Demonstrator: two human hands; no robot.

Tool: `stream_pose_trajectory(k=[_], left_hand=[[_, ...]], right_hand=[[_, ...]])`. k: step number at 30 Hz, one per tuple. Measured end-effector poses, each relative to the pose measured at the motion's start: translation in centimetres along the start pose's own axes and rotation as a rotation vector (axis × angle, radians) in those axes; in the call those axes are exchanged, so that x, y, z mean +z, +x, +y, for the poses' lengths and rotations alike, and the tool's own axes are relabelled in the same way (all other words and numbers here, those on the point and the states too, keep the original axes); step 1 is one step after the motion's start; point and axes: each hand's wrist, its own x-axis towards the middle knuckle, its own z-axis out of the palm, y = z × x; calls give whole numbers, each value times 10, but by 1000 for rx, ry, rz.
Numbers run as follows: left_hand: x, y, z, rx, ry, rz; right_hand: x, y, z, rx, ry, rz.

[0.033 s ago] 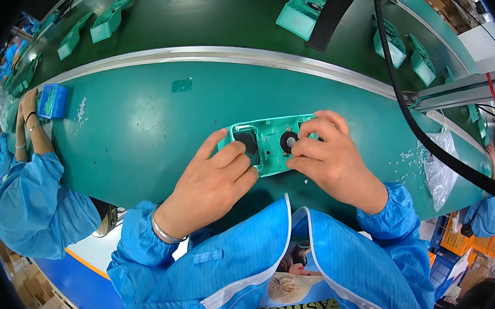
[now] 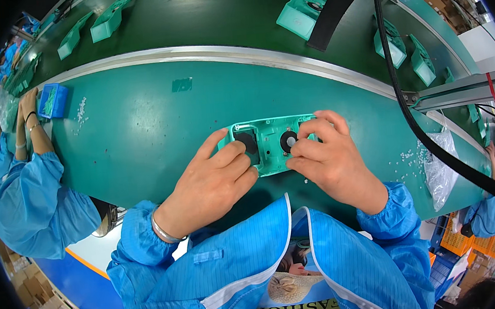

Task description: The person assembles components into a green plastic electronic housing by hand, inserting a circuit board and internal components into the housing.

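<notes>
A mint-green plastic housing [image 2: 270,135] lies in front of me with its hollow side up. My left hand [image 2: 206,181] is closed on its left end, thumb and fingers along the rim. A large dark round part [image 2: 247,145] sits in that end, partly covered by my fingers. On the right end, my right hand [image 2: 331,160] is closed, fingertips bent over the edge and inward. Beside those fingertips is a black round speaker [image 2: 288,142] with a pale centre. Whether they pinch anything small is hidden.
Beyond a metal rail [image 2: 191,53], more green housings [image 2: 297,19] stand on a dark green belt [image 2: 206,14]. Small white pieces [image 2: 408,161] lie by a clear plastic bag [image 2: 441,173]. A blue bin [image 2: 53,101] stands near a co-worker's hands [image 2: 29,104]. A black cable [image 2: 397,82] hangs at right.
</notes>
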Motion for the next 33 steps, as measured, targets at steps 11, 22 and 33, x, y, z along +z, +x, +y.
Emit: stream_pose_trajectory(k=[11,22,33], left_hand=[[-2,-1,1,33,39,1],[0,-2,-1,21,25,-10],[-5,0,-12,4,9,30]], right_hand=[[2,0,13,-29,82,-92],[10,0,14,158,227,-88],[-10,-3,9,173,100,52]])
